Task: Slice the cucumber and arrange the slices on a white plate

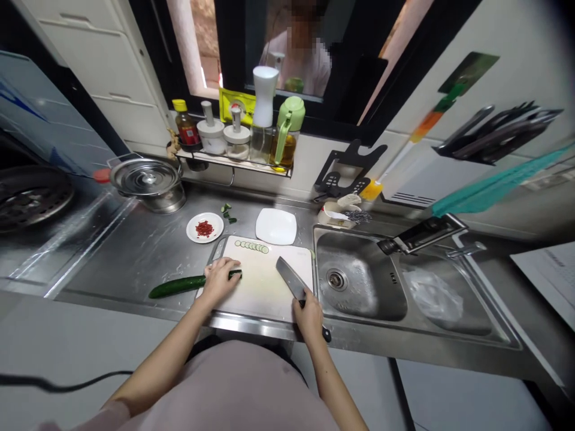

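Observation:
A long dark green cucumber (177, 287) lies across the left edge of the white cutting board (265, 299). My left hand (220, 278) is closed over its right end, and the cut tip shows just past my fingers. In my right hand (309, 314) is the black handle of a kitchen knife (291, 278). Its blade points up and left over the right part of the board, apart from the cucumber. A row of thin cucumber slices (251, 246) lies along the board's far edge.
Behind the board are a white square dish (276, 226), a plate (194, 232) of chopped red pieces and green scraps (228, 214). A steel sink (359, 293) adjoins on the right. A lidded pot (164, 196) stands at left. Bottles and jars fill a wall rack (242, 160).

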`<state>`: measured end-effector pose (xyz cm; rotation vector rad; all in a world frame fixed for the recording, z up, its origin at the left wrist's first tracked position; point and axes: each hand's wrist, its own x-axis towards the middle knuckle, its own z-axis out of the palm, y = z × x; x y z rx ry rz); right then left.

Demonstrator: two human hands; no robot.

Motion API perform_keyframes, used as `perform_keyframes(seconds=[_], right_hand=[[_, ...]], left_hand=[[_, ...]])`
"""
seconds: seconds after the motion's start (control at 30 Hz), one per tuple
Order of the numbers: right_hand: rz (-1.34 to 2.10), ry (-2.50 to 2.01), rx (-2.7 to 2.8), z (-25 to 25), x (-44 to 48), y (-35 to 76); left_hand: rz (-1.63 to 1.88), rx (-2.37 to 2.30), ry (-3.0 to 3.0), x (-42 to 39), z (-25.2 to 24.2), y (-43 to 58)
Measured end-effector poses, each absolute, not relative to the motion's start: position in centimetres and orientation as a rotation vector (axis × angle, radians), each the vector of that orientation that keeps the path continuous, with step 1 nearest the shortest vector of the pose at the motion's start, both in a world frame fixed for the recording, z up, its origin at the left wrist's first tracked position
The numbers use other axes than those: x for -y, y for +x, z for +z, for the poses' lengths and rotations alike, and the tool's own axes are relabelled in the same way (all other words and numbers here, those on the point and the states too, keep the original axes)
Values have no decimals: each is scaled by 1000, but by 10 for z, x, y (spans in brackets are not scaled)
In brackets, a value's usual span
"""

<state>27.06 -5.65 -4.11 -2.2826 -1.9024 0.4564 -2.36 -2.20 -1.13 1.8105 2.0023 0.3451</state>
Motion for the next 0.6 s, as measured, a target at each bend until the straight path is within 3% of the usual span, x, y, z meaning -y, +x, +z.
perform_keyframes(seconds=[0.27, 0.6], right_hand=[[422, -2284, 1974, -44, 53, 267], [418, -2301, 2016, -42, 51, 263]], left_hand=[[39, -2026, 1834, 52, -5, -94], [133, -2050, 1796, 41, -11, -121]])
